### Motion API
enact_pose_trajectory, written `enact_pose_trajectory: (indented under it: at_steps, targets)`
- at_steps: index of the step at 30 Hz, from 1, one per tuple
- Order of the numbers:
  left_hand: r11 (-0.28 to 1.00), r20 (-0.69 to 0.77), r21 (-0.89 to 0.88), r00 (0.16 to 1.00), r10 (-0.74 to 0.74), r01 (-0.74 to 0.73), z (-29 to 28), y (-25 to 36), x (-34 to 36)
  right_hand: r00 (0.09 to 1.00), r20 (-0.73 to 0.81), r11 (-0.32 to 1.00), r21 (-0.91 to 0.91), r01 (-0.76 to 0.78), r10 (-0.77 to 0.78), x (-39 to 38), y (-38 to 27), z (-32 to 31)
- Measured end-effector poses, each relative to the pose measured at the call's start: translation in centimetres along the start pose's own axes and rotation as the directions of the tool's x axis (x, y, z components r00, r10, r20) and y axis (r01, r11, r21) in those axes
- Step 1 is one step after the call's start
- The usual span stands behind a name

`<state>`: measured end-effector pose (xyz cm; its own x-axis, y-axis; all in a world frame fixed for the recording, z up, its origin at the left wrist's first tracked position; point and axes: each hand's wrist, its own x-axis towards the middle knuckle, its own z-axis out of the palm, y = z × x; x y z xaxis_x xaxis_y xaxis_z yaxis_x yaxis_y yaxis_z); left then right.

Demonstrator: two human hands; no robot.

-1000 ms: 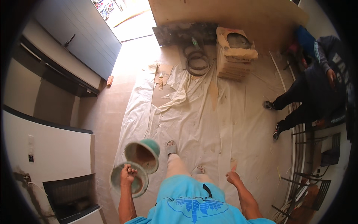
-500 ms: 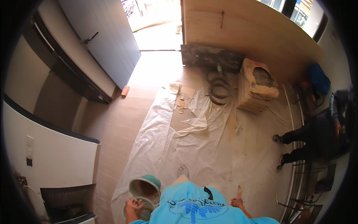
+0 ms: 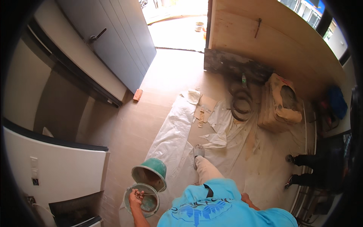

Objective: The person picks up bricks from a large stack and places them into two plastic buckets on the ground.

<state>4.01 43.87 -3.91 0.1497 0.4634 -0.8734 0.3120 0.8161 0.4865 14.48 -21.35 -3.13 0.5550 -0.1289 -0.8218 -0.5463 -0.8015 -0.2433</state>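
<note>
My left hand [image 3: 137, 197] is closed on the handles of two buckets: a green bucket [image 3: 154, 166] tipped so its dirty inside shows, and a dull grey-green bucket [image 3: 148, 207] just below it. My right hand [image 3: 245, 198] is mostly hidden beside my blue shirt, its fingers out of sight. My sandalled foot [image 3: 198, 151] is forward on the white plastic sheeting [image 3: 170, 132].
An open grey door [image 3: 121, 45] with an orange brick [image 3: 138, 95] at its foot; bright doorway ahead. Plywood board [image 3: 272, 38], black hose coils [image 3: 242, 109], stacked sacks [image 3: 276, 117] at right. A co-worker in dark clothing [image 3: 321, 162] stands at the right edge.
My view has shifted forward and turned left, so doorway, sacks and coils sit farther right and lower. The co-worker has slipped toward the right edge. The buckets stay in my left hand.
</note>
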Motion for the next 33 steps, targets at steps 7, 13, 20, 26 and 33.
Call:
enact_pose_trajectory:
  at_steps: [7, 13, 20, 26, 33]
  targets:
    - [0.981, -0.012, -0.071, 0.983, 0.182, -0.182, 14.8, 12.4, -2.6, 0.985, 0.138, 0.977, -0.17, 0.128, -0.105, 23.2, -14.7, -9.9]
    - [0.949, 0.107, -0.075, 0.944, 0.312, -0.306, 29.6, 23.9, -2.6, 0.683, -0.241, 0.723, -0.294, 0.626, -0.689, 30.7, -43.8, -24.7]
    - [0.963, 0.309, -0.132, 0.914, 0.263, -0.233, 46.5, 35.1, 2.4, 0.689, -0.314, 0.755, -0.207, 0.622, -0.654, 36.6, -56.7, -29.3]
    - [0.965, 0.512, -0.085, 0.82, 0.255, -0.247, 61.9, 44.2, 3.9, 0.996, -0.017, 0.996, 0.011, 0.086, -0.086, 35.3, -52.8, -22.7]
    - [0.966, 0.723, -0.051, 0.658, 0.21, -0.252, 81.2, 52.0, 4.8, 0.996, -0.073, 0.967, 0.256, -0.02, 0.04, 33.4, -51.9, -17.9]
